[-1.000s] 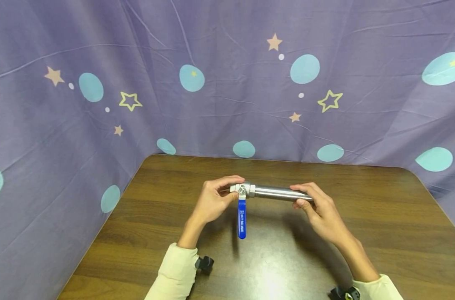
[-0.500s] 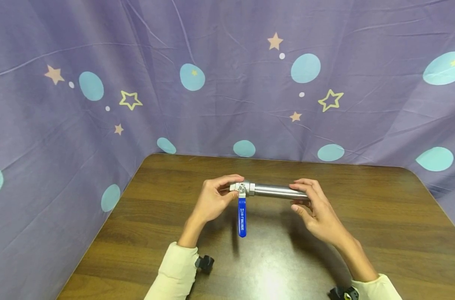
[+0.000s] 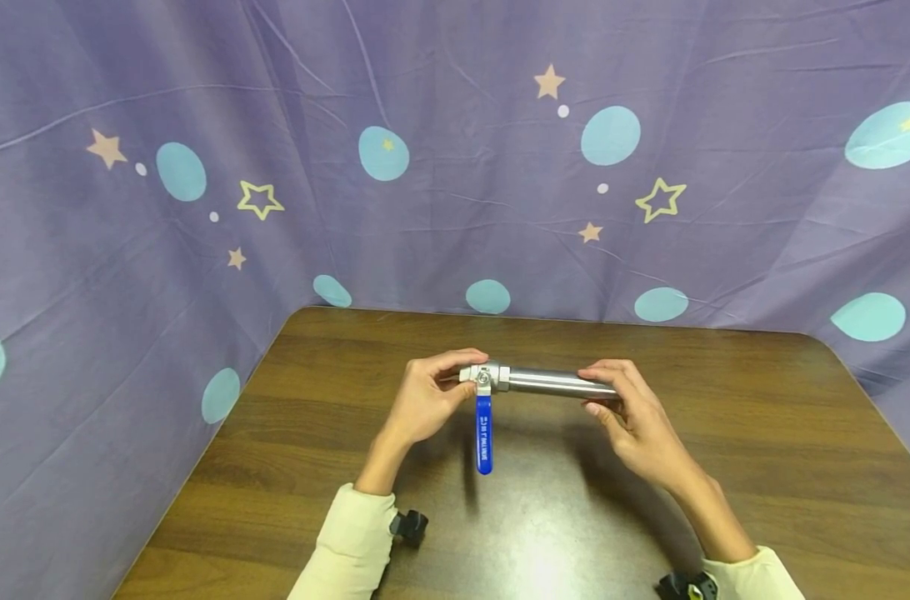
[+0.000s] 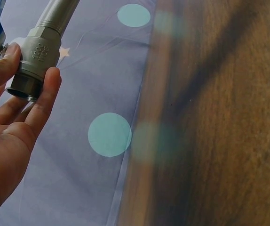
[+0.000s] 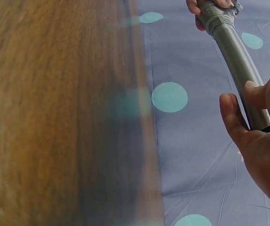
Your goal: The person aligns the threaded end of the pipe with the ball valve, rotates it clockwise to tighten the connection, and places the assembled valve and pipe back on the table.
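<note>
A silver ball valve (image 3: 496, 377) with a blue lever handle (image 3: 484, 433) is joined to a straight steel pipe (image 3: 548, 382). The assembly is held level above the table, its lever toward me. My left hand (image 3: 423, 404) grips the valve's left end between thumb and fingers; the left wrist view shows the open threaded end of the valve body (image 4: 40, 52) there. Around the pipe's right end are the thumb and fingers of my right hand (image 3: 646, 437). In the right wrist view, the thumb lies on the pipe (image 5: 236, 59), with a finger along its other side.
Below lies a brown wood-grain table (image 3: 312, 417) with rounded far corners. A purple curtain (image 3: 455, 167) with stars and teal spots hangs behind it and along the left. Black wrist cameras sit at both sleeves.
My right hand has shifted slightly left along the pipe; its thumb came away a little, then moved back toward the pipe. The left hand and valve stay nearly still.
</note>
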`<state>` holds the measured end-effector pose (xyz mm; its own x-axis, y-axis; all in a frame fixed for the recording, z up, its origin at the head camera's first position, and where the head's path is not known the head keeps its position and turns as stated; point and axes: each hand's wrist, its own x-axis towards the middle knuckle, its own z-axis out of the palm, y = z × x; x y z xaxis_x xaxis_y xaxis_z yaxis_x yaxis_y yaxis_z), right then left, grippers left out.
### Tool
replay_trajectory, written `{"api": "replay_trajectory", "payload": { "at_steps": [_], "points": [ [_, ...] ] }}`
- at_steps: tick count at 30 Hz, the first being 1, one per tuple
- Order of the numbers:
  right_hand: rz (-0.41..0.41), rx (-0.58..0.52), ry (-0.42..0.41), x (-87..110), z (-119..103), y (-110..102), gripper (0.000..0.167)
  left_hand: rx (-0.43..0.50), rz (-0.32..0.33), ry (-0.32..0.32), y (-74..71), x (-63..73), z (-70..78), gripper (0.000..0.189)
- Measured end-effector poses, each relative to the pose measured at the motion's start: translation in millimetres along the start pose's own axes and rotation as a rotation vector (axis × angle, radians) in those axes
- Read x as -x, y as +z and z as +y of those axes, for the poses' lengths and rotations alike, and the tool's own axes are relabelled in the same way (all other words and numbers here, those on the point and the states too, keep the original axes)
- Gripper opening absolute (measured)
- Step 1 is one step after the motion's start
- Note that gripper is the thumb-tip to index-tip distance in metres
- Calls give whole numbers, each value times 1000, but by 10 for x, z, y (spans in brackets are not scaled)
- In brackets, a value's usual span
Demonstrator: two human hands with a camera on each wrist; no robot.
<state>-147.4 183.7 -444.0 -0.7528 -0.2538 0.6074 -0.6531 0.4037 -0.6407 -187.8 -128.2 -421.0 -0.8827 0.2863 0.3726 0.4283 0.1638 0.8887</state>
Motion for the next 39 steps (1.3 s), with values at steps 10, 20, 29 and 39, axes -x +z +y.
{"api": "replay_trajectory", "payload": {
  "at_steps": [10, 20, 29, 39],
  "points": [
    [7, 73, -5, -8, 47, -24, 49, 1, -4, -10, -2, 4, 19, 42],
    [-11, 63, 16, -13, 49, -40, 50, 10, -2, -9, -10, 12, 30, 42],
    [-27, 61, 35, -3, 39, -41, 49, 19, -5, -6, -11, 8, 12, 42],
    [-98, -40, 10, 29, 50, -27, 63, 6, -2, 3, -10, 5, 20, 41]
  ]
}}
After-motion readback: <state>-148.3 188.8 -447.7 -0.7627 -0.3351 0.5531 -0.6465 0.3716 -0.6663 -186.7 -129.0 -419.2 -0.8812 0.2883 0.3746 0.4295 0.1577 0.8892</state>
